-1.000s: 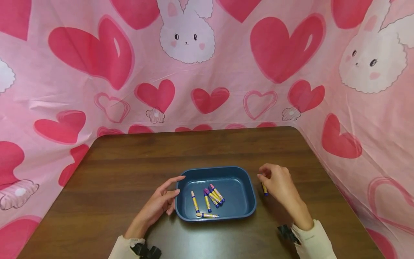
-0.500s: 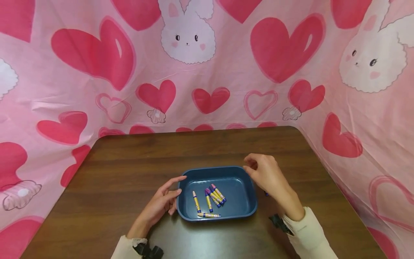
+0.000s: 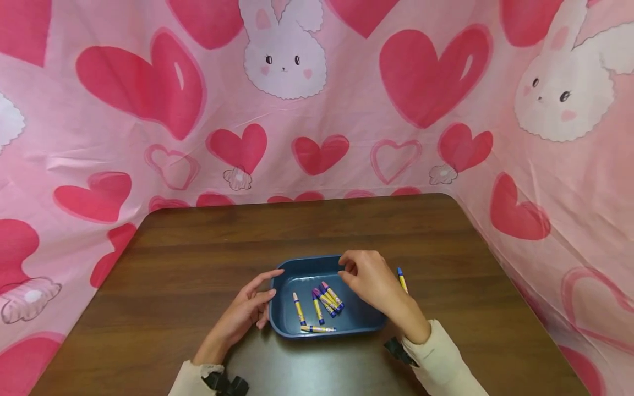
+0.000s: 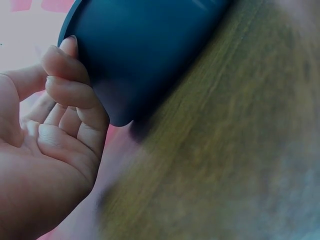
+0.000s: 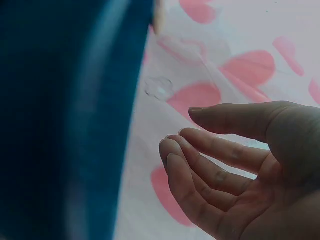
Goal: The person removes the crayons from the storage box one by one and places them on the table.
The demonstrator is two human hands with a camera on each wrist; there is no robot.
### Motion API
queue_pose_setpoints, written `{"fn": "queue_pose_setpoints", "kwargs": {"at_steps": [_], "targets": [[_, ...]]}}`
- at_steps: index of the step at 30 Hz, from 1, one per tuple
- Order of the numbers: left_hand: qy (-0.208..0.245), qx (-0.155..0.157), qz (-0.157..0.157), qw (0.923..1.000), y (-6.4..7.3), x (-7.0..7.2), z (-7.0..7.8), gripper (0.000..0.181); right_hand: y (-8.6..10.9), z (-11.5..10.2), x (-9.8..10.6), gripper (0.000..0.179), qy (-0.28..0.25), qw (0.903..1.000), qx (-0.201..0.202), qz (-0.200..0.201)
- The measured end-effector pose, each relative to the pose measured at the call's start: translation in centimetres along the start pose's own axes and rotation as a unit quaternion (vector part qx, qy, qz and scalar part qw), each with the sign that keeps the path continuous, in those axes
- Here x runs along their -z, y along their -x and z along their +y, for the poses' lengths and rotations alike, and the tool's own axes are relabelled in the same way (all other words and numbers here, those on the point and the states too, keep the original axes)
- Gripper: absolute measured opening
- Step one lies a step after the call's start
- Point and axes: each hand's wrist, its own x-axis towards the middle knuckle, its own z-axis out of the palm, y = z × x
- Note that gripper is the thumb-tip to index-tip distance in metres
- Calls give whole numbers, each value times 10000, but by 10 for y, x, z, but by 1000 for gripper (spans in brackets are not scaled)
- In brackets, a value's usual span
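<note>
In the head view a dark blue tray (image 3: 358,316) holds several yellow-wrapped crayons, among them a pale-tipped crayon (image 3: 299,309) at the left and a pink-tipped crayon (image 3: 332,295) in a cluster near the middle. My left hand (image 3: 242,308) rests its fingertips against the tray's left side; the left wrist view has its fingers (image 4: 72,95) loosely bent beside the tray wall. My right hand (image 3: 371,280) hovers above the tray's right part and hides some of it. In the right wrist view its relaxed fingers (image 5: 200,200) hold nothing.
A blue-tipped crayon (image 3: 403,280) lies on the brown wooden table (image 3: 223,242) right of the tray, partly behind the right forearm. A pink curtain (image 3: 346,110) with hearts and rabbits stands round the table's back and sides.
My right hand has moved left from the crayon on the table to above the tray, uncovering that crayon's tip. The left hand and the crayons in the tray stay as they were.
</note>
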Motion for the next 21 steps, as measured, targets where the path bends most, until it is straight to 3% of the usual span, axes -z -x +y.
{"fn": "queue_pose_setpoints", "kwargs": {"at_steps": [9, 11, 16, 21], "targets": [[-73, 66, 131, 9999, 0, -1, 2, 49, 0, -2, -45, 15, 438, 9941, -28, -993], [-71, 48, 96, 9999, 0, -1, 2, 50, 1, -1, -53, 12, 620, 9926, 17, -1043], [-72, 24, 32, 10000, 0, -3, 1, 50, 5, 4, -65, 37, 835, 9911, 87, -1029], [-98, 12, 64, 9999, 1, -3, 2, 50, 6, 3, -68, 38, 886, 9912, 30, -985]]}}
